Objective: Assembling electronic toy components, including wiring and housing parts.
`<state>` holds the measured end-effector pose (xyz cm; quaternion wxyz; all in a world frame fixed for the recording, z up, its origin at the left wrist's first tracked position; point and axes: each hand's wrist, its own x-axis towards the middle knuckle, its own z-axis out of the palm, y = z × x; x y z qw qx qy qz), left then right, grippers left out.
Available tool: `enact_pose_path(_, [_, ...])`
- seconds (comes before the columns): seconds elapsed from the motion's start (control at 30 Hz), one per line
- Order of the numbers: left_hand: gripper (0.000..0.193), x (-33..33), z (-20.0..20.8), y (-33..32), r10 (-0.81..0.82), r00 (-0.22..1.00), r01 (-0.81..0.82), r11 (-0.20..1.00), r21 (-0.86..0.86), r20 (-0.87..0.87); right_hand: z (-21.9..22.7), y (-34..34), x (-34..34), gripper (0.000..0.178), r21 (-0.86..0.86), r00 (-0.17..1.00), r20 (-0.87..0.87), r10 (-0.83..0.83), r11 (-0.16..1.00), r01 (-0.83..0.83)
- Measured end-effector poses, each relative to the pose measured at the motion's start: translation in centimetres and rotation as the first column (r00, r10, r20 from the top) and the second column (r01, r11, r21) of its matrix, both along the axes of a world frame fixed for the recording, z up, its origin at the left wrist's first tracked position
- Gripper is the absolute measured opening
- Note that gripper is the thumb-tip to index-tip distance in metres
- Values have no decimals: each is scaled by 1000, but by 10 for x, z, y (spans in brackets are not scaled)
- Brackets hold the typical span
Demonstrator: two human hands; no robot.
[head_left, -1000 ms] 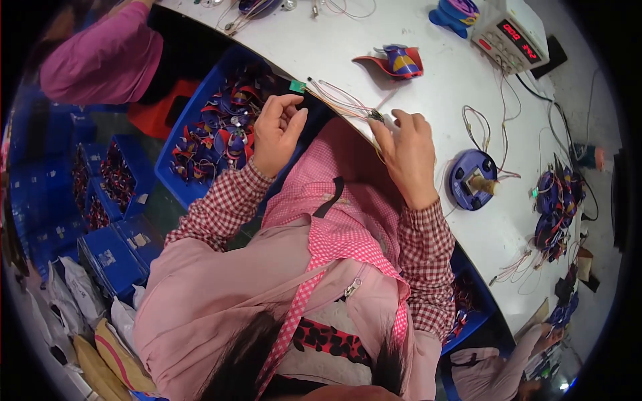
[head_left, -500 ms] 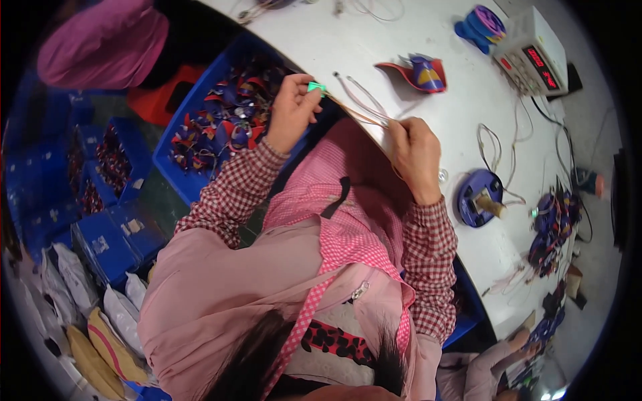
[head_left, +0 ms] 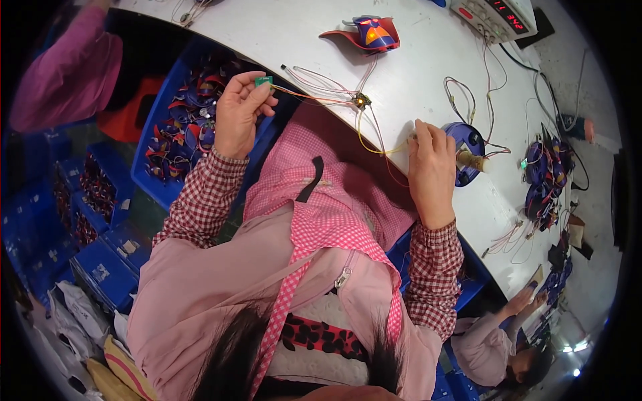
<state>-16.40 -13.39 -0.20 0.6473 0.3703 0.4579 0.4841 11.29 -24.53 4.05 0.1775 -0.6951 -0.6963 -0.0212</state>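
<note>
My left hand pinches a small green circuit board between thumb and fingers, above the table's near edge. Orange and red wires stretch from it to a second small board on the table, which has a glowing yellow spot. A yellow wire loops from that board to the fingertips of my right hand, closed at the tabletop; its end is hidden there. Past the boards sits a purple and red beak-shaped piece, its orange patch lit, with thin wires running toward the second board.
Right of my right hand is a round purple housing with a tan cylinder. A power supply with a lit display stands at the far right. Wired purple parts are heaped at right. A blue bin of similar pieces sits left. Other people are nearby.
My hands have moved apart, and the right has let the wire bundle down onto the table. The small board there has come into view. The beak-shaped piece's orange patch now glows.
</note>
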Motion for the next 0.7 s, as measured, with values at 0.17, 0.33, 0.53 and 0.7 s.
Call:
enact_pose_path(0.17, [26, 5, 8, -13, 17, 1000, -16, 993, 115, -11, -3, -3, -1, 22, -75, 998, 48, -42, 996, 46])
enact_pose_path(0.33, [21, 13, 18, -23, 60, 994, -38, 974, 225, -94, -1, -1, -2, 17, -15, 979, -204, -22, 1000, 19])
enact_pose_path(0.53, [19, 16, 10, -22, 63, 997, -51, 980, 194, -53, 0, 6, -9, 12, 2, 908, -417, -38, 999, 43])
enact_pose_path(0.7, [18, 29, 10, -27, 30, 991, 0, 974, 227, -128, -1, 8, -13, 12, 31, 857, -515, -16, 999, 37])
